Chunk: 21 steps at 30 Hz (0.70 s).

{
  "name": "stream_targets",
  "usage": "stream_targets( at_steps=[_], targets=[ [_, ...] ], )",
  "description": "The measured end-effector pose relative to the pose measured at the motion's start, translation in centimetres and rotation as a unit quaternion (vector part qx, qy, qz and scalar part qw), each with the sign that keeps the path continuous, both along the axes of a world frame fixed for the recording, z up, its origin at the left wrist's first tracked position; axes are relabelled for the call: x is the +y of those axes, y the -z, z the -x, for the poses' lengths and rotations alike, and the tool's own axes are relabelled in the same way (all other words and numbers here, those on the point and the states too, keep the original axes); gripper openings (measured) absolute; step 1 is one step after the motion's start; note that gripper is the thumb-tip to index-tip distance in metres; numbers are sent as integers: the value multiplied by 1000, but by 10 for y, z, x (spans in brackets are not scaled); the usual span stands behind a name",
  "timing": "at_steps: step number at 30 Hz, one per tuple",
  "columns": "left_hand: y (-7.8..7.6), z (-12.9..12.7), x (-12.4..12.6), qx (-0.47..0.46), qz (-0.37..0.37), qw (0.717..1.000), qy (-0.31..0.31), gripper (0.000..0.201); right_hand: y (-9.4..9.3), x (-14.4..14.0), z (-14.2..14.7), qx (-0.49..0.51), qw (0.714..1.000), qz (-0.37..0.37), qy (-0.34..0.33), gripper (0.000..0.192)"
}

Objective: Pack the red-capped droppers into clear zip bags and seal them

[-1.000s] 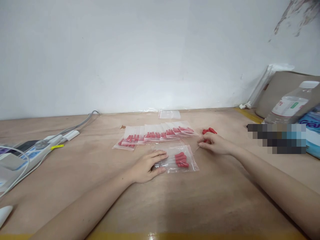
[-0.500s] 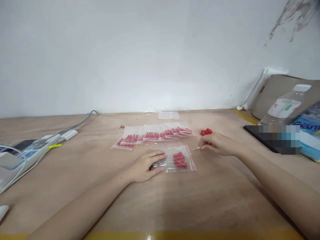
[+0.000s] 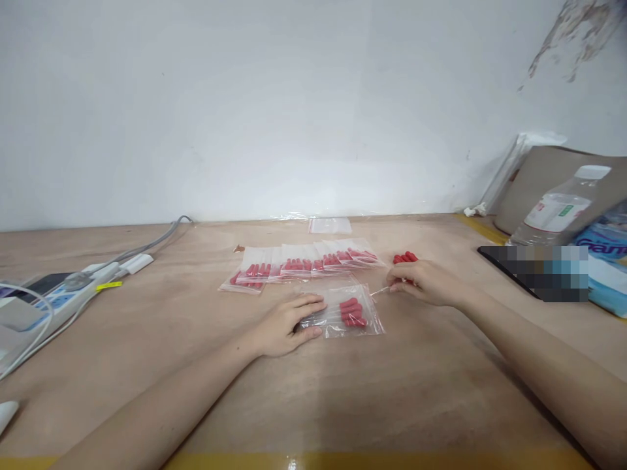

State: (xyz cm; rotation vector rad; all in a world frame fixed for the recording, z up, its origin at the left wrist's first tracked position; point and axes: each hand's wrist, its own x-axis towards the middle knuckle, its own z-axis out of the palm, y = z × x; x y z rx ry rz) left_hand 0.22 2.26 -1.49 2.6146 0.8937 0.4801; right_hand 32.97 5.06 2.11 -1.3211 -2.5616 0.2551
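**Desk inventory: bagging red caps, left to right**

Item 1: far left, a white power strip with grey cable, unused.

Item 2: our left hand, flat and spread, pins the open end of a clear zip bag to the desk. We count about 4 red pieces inside; the exact number is unclear.

Item 3: behind it, a row of filled bags, overlapping, set apart from the one in hand.

Item 4: our right hand, fingers narrowed in a pinch on a thin clear stick; its tip points at the bag's right corner.

Item 5: loose red caps, just behind the right hand.

Item 6: far right, a water bottle.

We judge the step as filling the bag. The next move calls for a steady left-hand hold and a careful feed through the mouth.
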Motion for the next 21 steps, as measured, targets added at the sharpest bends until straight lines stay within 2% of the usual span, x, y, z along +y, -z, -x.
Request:
stream_targets(
  at_steps=[6,9,12,15,18,21],
  targets=[
    [0,0,1,2,-4,1000,1,45,13,0,13,78,996,7,-30,20],
    [0,0,0,1,-2,1000,3,46,16,-3,19,96,993,21,-60,31],
    [-2,-1,-1,-12,-2,1000,0,47,17,-4,21,148,984,69,-77,34],
    [-2,-1,-2,-25,0,1000,1,49,21,-2,20,200,969,133,-50,23],
    [-2,-1,-1,-22,1,1000,2,49,27,0,21,275,941,197,10,18],
    [-2,-1,-1,-18,0,1000,-2,49,36,-1,28,420,868,257,68,22]
  ],
)
